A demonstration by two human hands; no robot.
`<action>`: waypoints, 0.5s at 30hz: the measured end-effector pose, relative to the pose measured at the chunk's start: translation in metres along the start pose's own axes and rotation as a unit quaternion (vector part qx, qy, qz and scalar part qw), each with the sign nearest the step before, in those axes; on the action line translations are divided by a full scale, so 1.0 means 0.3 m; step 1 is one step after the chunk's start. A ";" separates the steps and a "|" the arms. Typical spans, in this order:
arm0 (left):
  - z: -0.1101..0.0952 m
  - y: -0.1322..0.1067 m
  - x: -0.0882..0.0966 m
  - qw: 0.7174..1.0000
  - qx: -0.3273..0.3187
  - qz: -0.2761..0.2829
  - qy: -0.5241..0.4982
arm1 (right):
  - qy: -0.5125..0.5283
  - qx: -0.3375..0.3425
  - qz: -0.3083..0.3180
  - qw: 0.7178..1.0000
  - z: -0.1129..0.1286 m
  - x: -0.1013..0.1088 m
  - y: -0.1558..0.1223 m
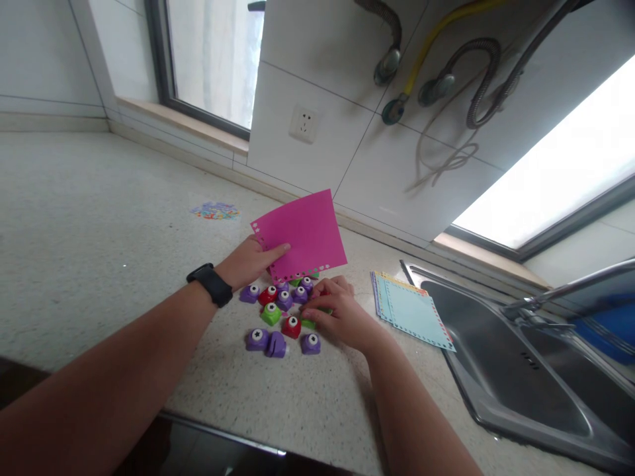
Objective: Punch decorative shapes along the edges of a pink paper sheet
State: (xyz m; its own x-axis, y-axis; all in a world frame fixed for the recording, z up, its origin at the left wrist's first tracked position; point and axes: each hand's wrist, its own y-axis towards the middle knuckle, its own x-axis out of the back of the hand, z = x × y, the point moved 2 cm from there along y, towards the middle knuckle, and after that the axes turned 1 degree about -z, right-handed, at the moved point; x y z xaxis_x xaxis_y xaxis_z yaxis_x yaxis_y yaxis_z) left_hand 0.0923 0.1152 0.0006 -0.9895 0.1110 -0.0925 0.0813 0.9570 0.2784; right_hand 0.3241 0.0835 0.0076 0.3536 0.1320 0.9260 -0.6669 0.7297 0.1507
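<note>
My left hand [253, 261] grips a pink sheet of paper [307, 231] by its lower left part, thumb on top. Small shaped holes run along the sheet's left and lower edges. Below it on the countertop lie several small craft punches: purple [257, 339], red [292, 326] and green [271, 313]. One purple punch [276, 345] rests on its side. My right hand [337, 311] is at the right of the cluster, its fingers closed round a green craft punch [308, 324] that they mostly hide.
A stack of hole-edged papers [411, 311], light blue on top, lies at the right against the steel sink [501, 370]. Colourful paper bits [216, 210] form a small pile at the back left. A tiled wall with a socket [303, 124] and pipes stands behind the countertop [124, 264].
</note>
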 end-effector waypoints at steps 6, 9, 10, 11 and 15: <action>0.015 0.011 0.004 1.000 0.010 -0.008 -0.006 | 0.045 0.019 -0.059 0.997 -0.034 0.013 0.006; 0.016 0.016 0.005 1.000 0.004 -0.017 -0.025 | 0.058 -0.013 -0.112 0.992 -0.061 0.020 0.005; 0.016 0.017 0.005 0.999 0.003 -0.022 -0.033 | 0.062 -0.026 -0.125 0.990 -0.069 0.019 0.005; 0.016 0.018 0.006 0.999 0.001 -0.029 -0.042 | 0.067 -0.039 -0.135 0.988 -0.076 0.018 0.004; 0.023 0.023 0.012 0.996 0.001 -0.063 -0.071 | 0.074 -0.062 -0.151 0.984 -0.093 0.013 0.004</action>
State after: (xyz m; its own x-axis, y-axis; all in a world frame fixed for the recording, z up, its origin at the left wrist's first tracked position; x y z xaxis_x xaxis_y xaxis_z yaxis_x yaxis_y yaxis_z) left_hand 0.0901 0.1240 -0.0043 -0.9653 0.0270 -0.2598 -0.0414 0.9663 0.2542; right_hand 0.3430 0.1034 0.0017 0.6206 -0.0140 0.7840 -0.4355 0.8253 0.3595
